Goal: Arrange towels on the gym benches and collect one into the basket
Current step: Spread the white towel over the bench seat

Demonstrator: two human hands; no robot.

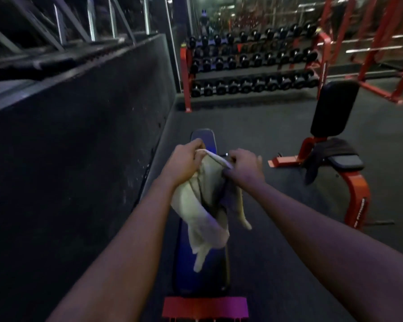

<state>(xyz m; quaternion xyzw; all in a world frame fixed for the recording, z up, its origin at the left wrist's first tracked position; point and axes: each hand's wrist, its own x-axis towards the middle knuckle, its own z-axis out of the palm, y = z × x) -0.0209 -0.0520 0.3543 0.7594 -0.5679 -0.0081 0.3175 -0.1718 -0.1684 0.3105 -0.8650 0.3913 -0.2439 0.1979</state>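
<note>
A pale cream towel (204, 212) hangs bunched in the air above a long dark flat bench (203, 268) that runs away from me. My left hand (184, 162) grips the towel's upper edge on the left. My right hand (243, 167) pinches the same edge on the right. The towel's loose ends dangle down toward the bench pad. To the right stands a red-framed bench (346, 162) with an upright black backrest, and a dark towel (328, 152) lies draped over its seat. No basket is visible.
A dark low wall (79, 126) with metal railings runs along my left. A red dumbbell rack (251, 66) stands at the far end, with red machine frames (382, 43) at the back right. Grey rubber floor lies between the two benches. A red foot plate (205, 307) sits at the near bench end.
</note>
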